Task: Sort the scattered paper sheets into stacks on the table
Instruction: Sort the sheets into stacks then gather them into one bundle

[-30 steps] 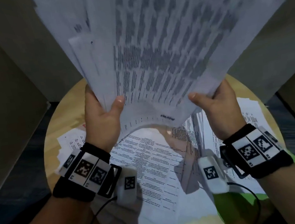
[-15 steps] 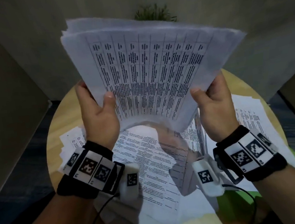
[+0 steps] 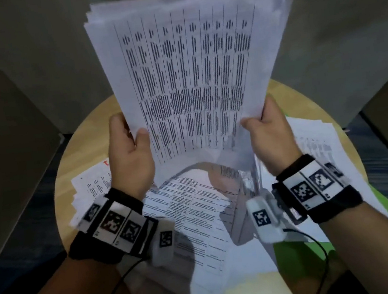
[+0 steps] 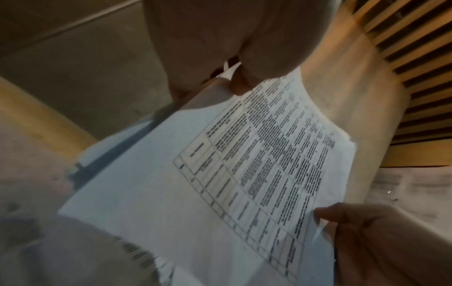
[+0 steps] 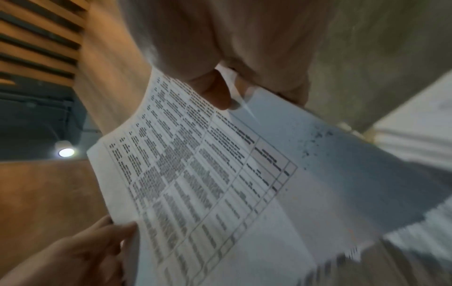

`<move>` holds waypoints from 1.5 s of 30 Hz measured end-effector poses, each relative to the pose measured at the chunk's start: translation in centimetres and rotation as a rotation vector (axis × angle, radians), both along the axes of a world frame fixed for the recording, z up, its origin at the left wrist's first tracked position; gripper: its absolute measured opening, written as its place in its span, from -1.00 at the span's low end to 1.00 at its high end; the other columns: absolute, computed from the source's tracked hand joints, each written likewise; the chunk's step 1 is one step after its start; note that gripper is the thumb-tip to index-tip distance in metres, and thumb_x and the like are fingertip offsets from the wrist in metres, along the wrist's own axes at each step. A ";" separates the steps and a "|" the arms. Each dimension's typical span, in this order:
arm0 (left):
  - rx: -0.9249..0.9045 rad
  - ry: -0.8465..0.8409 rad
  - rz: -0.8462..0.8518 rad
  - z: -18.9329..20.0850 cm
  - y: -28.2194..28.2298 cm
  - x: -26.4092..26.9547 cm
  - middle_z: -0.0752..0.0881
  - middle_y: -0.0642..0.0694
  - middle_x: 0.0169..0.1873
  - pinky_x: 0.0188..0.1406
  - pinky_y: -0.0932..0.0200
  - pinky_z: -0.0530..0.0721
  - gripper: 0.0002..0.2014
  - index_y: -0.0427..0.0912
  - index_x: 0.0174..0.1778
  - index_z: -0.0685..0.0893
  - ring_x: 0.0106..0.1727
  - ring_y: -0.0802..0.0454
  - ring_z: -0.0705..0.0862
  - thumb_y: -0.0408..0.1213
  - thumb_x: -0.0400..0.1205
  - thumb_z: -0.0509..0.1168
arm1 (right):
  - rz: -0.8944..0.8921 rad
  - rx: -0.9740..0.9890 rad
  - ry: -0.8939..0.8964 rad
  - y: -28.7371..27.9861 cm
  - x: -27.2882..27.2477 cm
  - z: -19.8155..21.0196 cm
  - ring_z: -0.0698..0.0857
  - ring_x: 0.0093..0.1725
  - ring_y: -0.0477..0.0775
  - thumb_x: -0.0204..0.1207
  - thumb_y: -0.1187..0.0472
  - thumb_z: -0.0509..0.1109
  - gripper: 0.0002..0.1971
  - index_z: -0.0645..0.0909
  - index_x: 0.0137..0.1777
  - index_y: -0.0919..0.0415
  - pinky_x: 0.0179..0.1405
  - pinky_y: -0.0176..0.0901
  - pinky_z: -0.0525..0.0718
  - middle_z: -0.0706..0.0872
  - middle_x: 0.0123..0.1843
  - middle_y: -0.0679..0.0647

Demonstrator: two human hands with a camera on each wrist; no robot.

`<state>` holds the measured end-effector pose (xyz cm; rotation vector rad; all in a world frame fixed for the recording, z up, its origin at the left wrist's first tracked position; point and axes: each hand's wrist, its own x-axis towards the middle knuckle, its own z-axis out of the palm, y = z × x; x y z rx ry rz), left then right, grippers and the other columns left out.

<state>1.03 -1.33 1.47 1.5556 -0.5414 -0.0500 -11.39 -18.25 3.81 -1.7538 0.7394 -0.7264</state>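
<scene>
We hold a bundle of paper sheets [image 3: 193,73] upright above the round wooden surface [image 3: 83,145], its printed table facing us and its lower edge curling toward us. Our left hand [image 3: 129,154] has its grip clamped on the bundle's lower left edge, thumb on the front; our right hand [image 3: 271,135] is clamped on the lower right edge the same way. The raised bundle blocks the far half of the surface and most of the grey wall [image 3: 343,18] behind it.

Below our wrists, loose printed sheets [image 3: 196,210] lie scattered and overlapping across the surface, with more to the left [image 3: 90,184] and to the right [image 3: 319,141]. A green sheet [image 3: 298,248] pokes out from under the right-hand papers. Both wrists carry black bands with marker tags [image 3: 114,225], and a cable [image 3: 323,253] trails from the right one.

Compared with a second ago, the bundle has gone from a wide, messy fan filling the top of the view to a squared, narrower block with aligned edges. Our hands have drawn closer together on it, and the scattered sheets beneath look unchanged.
</scene>
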 end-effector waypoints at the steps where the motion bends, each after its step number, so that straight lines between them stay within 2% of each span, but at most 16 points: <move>1: -0.018 -0.011 -0.010 0.6 -0.4 -0.4 0.65 0.16 0.03 0.13 0.29 0.61 -0.73 -0.08 0.23 0.44 0.06 0.27 0.65 -0.52 0.72 0.12 | -0.017 -0.033 -0.007 -0.8 -0.7 0.8 0.68 0.00 -0.03 0.54 0.44 0.23 -0.69 0.46 0.18 0.06 0.04 -0.03 0.65 0.69 0.03 -0.07; 4: 0.005 0.017 -0.062 1.8 -3.0 -2.1 0.71 0.07 0.02 0.21 0.06 0.68 -0.73 -0.11 0.18 0.52 0.09 0.10 0.71 -0.54 0.68 0.17 | -0.108 -0.102 0.050 -3.9 -3.5 1.9 0.66 -0.03 -0.02 0.52 0.40 0.27 -0.73 0.45 0.15 0.10 -0.06 -0.07 0.63 0.68 0.03 -0.03; 7: 0.060 0.108 -0.143 1.6 -6.9 -4.5 0.74 -0.06 0.09 0.23 -0.08 0.69 -0.65 -0.17 0.33 0.53 0.13 -0.01 0.74 -0.56 0.66 0.20 | -0.199 -0.128 0.189 -7.1 -6.9 1.8 0.64 -0.03 0.05 0.53 0.38 0.29 -0.77 0.41 0.11 0.13 -0.07 -0.09 0.60 0.65 -0.02 -0.01; 9: 0.125 0.173 -0.206 0.9 -9.5 -6.5 0.74 -0.08 0.16 0.17 -0.09 0.72 -0.54 -0.13 0.47 0.45 0.10 -0.01 0.76 -0.53 0.66 0.22 | -0.252 -0.148 0.311 -8.9 -9.3 1.5 0.59 -0.09 0.02 0.56 0.37 0.28 -0.79 0.41 0.13 0.17 -0.18 -0.20 0.49 0.60 -0.05 0.00; 11: 0.196 0.209 -0.291 -0.1 -11.5 -8.5 0.70 -0.02 0.25 0.16 -0.08 0.72 -0.45 -0.07 0.56 0.36 0.11 0.02 0.75 -0.51 0.65 0.23 | -0.302 -0.145 0.400 -10.6 -11.4 0.8 0.56 -0.02 0.07 0.56 0.38 0.28 -0.75 0.44 0.21 0.24 -0.11 -0.22 0.41 0.59 0.03 0.06; 14: 0.383 0.191 -0.393 -1.5 -13.5 -11.2 0.64 0.04 0.30 0.22 0.12 0.65 -0.35 -0.03 0.62 0.27 0.21 0.05 0.67 -0.58 0.62 0.16 | -0.335 -0.135 0.560 -12.5 -14.0 -0.8 0.56 0.11 0.19 0.56 0.38 0.27 -0.70 0.45 0.29 0.34 -0.05 -0.20 0.36 0.58 0.12 0.15; 16: 0.548 0.164 -0.433 -2.3 -14.3 -12.6 0.56 -0.07 0.41 0.24 0.15 0.57 -0.33 -0.08 0.67 0.20 0.32 -0.05 0.61 -0.56 0.62 0.13 | -0.311 -0.126 0.666 -13.2 -15.1 -2.2 0.57 0.22 0.28 0.60 0.35 0.24 -0.70 0.43 0.31 0.38 -0.03 -0.17 0.38 0.60 0.22 0.24; 20: 0.813 0.184 -0.449 -3.6 -15.3 -14.3 0.26 -0.17 0.64 -0.05 0.29 0.56 -0.32 -0.12 0.71 0.01 0.21 0.00 0.64 -0.43 0.69 0.13 | -0.229 -0.084 0.841 -13.1 -16.3 -4.2 0.57 0.29 0.32 0.60 0.22 0.32 -0.56 0.38 0.42 0.37 -0.01 -0.13 0.46 0.55 0.37 0.35; 24: 0.845 0.228 -0.412 -3.9 -15.2 -15.0 0.24 -0.14 0.65 0.25 0.08 0.60 -0.30 -0.10 0.71 0.01 0.40 -0.15 0.55 -0.35 0.66 0.16 | -0.151 -0.097 0.962 -13.1 -17.0 -4.4 0.58 0.29 0.28 0.56 0.01 0.37 -0.43 0.40 0.46 0.33 0.00 -0.12 0.51 0.56 0.39 0.28; 28: 0.801 0.255 -0.415 -3.3 -14.0 -14.4 0.45 -0.18 0.53 0.36 -0.04 0.56 -0.32 -0.16 0.68 0.12 0.41 -0.22 0.56 -0.32 0.65 0.25 | -0.133 -0.194 0.899 -12.8 -17.1 -3.4 0.54 0.36 0.27 0.57 -0.03 0.38 -0.42 0.43 0.47 0.30 0.18 -0.06 0.54 0.55 0.42 0.27; 32: 0.710 0.274 -0.341 -1.8 -10.3 -12.3 0.27 -0.09 0.63 0.55 0.01 0.36 -0.35 -0.07 0.67 0.21 0.57 -0.06 0.37 -0.31 0.67 0.31 | -0.033 -0.301 0.752 -10.9 -15.7 -1.9 0.56 0.34 0.17 0.57 -0.03 0.37 -0.53 0.53 0.40 0.20 0.23 -0.09 0.49 0.60 0.39 0.16; 33: 0.701 0.259 -0.324 -1.4 -9.1 -11.7 0.28 -0.10 0.63 0.48 0.10 0.45 -0.37 -0.05 0.66 0.24 0.51 -0.02 0.43 -0.29 0.67 0.31 | -0.001 -0.306 0.714 -10.2 -15.0 -1.5 0.57 0.33 0.14 0.57 -0.02 0.38 -0.56 0.56 0.38 0.18 0.23 -0.12 0.48 0.62 0.37 0.13; 35: 0.677 0.247 -0.283 -0.6 -6.5 -10.6 0.33 -0.09 0.60 0.03 0.34 0.62 -0.43 -0.04 0.63 0.31 0.18 0.15 0.56 -0.29 0.69 0.29 | 0.075 -0.308 0.643 -8.1 -13.3 -0.8 0.59 0.28 0.09 0.56 0.02 0.40 -0.61 0.59 0.33 0.16 0.17 -0.20 0.44 0.65 0.32 0.08; 36: 0.671 0.252 -0.256 -0.4 -5.2 -10.0 0.35 -0.08 0.58 -0.13 0.35 0.59 -0.45 -0.04 0.62 0.33 0.07 0.20 0.54 -0.30 0.70 0.28 | 0.116 -0.314 0.613 -6.9 -12.4 -0.6 0.60 0.25 0.07 0.56 0.02 0.41 -0.62 0.60 0.32 0.15 0.15 -0.21 0.44 0.66 0.29 0.06; 40: 0.688 0.292 -0.165 -0.1 0.3 -7.6 0.39 -0.15 0.54 0.06 0.14 0.50 -0.53 -0.06 0.56 0.42 0.15 0.10 0.49 -0.29 0.70 0.28 | 0.326 -0.326 0.607 -2.2 -8.5 -0.8 0.62 0.16 0.02 0.54 0.01 0.43 -0.64 0.61 0.27 0.13 0.09 -0.20 0.49 0.68 0.23 0.02; 45: 0.732 0.407 -0.124 -2.1 5.9 -6.1 0.46 -0.16 0.45 -0.03 0.18 0.46 -0.56 -0.11 0.53 0.43 0.04 0.03 0.52 -0.32 0.71 0.26 | 0.412 -0.316 0.757 1.9 -3.9 -3.8 0.58 0.33 0.13 0.51 -0.01 0.47 -0.48 0.52 0.40 0.21 0.18 -0.16 0.50 0.61 0.39 0.14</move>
